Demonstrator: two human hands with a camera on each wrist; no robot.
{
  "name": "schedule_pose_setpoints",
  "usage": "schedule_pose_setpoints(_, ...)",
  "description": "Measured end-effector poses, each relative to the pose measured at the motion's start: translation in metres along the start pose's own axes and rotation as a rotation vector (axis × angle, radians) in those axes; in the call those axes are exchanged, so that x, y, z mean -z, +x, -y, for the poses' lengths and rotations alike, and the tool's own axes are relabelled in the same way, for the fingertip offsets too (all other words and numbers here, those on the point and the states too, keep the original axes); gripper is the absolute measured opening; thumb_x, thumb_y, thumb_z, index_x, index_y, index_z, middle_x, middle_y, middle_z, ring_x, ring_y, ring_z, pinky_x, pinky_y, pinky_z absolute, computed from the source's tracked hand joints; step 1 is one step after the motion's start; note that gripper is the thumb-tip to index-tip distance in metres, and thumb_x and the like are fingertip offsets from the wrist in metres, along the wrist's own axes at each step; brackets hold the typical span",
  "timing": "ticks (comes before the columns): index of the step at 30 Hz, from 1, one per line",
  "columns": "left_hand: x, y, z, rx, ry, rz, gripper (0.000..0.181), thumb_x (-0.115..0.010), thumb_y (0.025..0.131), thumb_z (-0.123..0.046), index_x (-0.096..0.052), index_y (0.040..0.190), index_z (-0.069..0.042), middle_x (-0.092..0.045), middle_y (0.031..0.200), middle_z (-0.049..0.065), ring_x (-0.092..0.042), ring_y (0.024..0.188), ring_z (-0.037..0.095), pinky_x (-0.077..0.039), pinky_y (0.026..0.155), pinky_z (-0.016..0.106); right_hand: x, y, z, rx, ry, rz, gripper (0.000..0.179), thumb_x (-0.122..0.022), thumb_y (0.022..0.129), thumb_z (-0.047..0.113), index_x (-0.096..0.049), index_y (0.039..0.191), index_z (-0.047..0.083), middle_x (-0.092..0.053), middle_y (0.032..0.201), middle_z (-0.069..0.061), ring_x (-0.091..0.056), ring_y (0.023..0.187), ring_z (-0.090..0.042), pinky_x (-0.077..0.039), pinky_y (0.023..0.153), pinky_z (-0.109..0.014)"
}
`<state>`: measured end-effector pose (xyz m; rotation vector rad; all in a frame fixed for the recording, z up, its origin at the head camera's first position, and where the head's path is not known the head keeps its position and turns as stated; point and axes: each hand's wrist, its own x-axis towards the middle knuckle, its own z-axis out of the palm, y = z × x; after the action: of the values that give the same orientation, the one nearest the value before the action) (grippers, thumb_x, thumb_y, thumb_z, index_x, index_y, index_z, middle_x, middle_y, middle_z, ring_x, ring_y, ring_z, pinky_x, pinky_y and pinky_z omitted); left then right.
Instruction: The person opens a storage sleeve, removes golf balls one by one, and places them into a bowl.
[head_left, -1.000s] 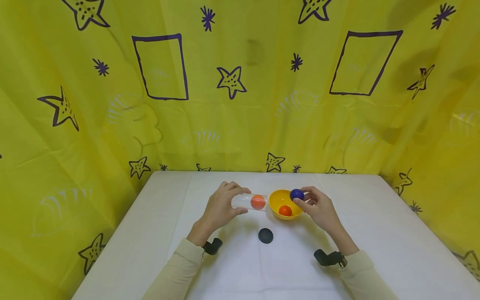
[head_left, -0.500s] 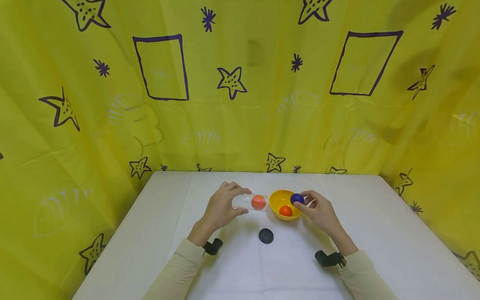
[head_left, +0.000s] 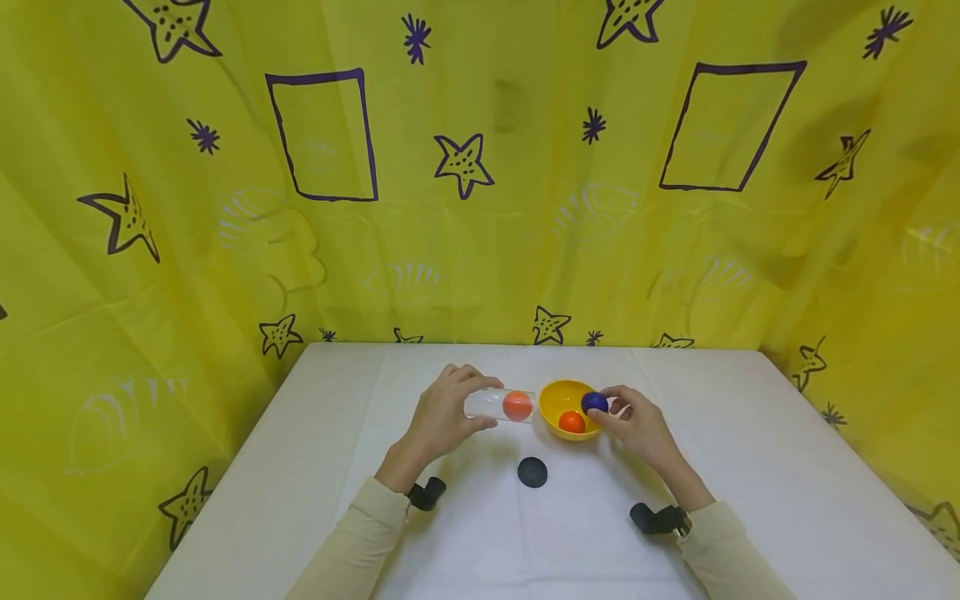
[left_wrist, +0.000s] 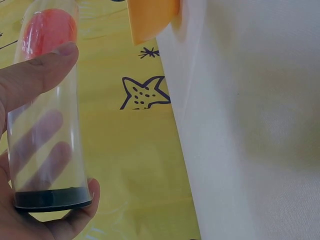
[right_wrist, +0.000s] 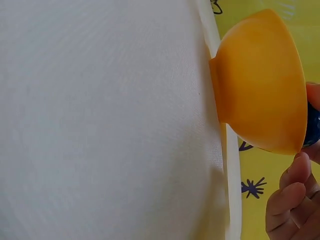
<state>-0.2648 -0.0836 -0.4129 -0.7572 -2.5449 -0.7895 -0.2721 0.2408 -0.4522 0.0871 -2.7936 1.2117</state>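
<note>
Showing a dark blue ball at the right rim of a yellow bowl, pinched between the thumb and fingers of the right hand; whether ball and rim touch cannot be told. An orange ball lies inside the bowl. Just left of the bowl, the left hand holds a clear tube on its side, thumb and fingers curled around it. A red-orange ball sits within the tube at the end nearest the bowl; the left wrist view shows a dark cap at the opposite end. Nearer the person, a black disc lies flat on the white tabletop. A dark device is worn at each wrist, below pale sleeves. Behind hangs a yellow curtain printed with starfish.
</note>
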Motion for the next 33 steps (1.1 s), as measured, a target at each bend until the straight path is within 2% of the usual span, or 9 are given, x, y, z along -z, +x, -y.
schedule_pose_setpoints(14,-0.0007,-0.0001,-0.0009,0.007,-0.003,0.004,0.048,-0.093,0.075,-0.021,-0.075,0.119,-0.024,-0.069,0.109,-0.003,-0.055,0.102,0.017,-0.053,0.083,0.033,-0.0027,0.0008,-0.0049,-0.036,0.025,0.031,0.050,-0.074,0.094,0.036,-0.059,0.133,0.008,-0.056,0.105,-0.012,-0.050,0.088,-0.023,-0.045,0.064,-0.025)
schedule_pose_setpoints(21,-0.0006,0.0003,-0.0007,0.004,-0.002,0.002,0.048,-0.093,0.074,-0.022,-0.075,0.119,-0.025,-0.069,0.109,-0.003,-0.055,0.102,0.017,-0.053,0.082,0.033,-0.0022,0.0000,-0.0051,-0.024,0.031,0.036,0.050,-0.074,0.095,0.035,-0.059,0.134,0.008,-0.056,0.105,-0.012,-0.051,0.087,-0.023,-0.046,0.063,-0.025)
schedule_pose_setpoints(28,0.0000,0.0002,0.0001,-0.017,-0.005,-0.010,0.048,-0.094,0.073,-0.020,-0.075,0.118,-0.023,-0.069,0.108,-0.003,-0.056,0.101,0.017,-0.053,0.082,0.033,-0.0024,-0.0004,-0.0042,0.001,0.053,0.005,0.036,-0.069,0.099,0.027,-0.062,0.128,0.007,-0.057,0.101,-0.012,-0.052,0.078,-0.020,-0.046,0.059,-0.023)
schedule_pose_setpoints(33,0.0002,-0.0002,0.0004,-0.011,-0.008,-0.003,0.048,-0.094,0.074,-0.021,-0.075,0.118,-0.024,-0.069,0.108,-0.002,-0.056,0.102,0.017,-0.053,0.082,0.034,-0.0017,-0.0004,-0.0022,0.004,0.050,-0.010,0.034,-0.067,0.100,0.027,-0.063,0.127,0.006,-0.058,0.100,-0.013,-0.051,0.078,-0.021,-0.044,0.059,-0.023)
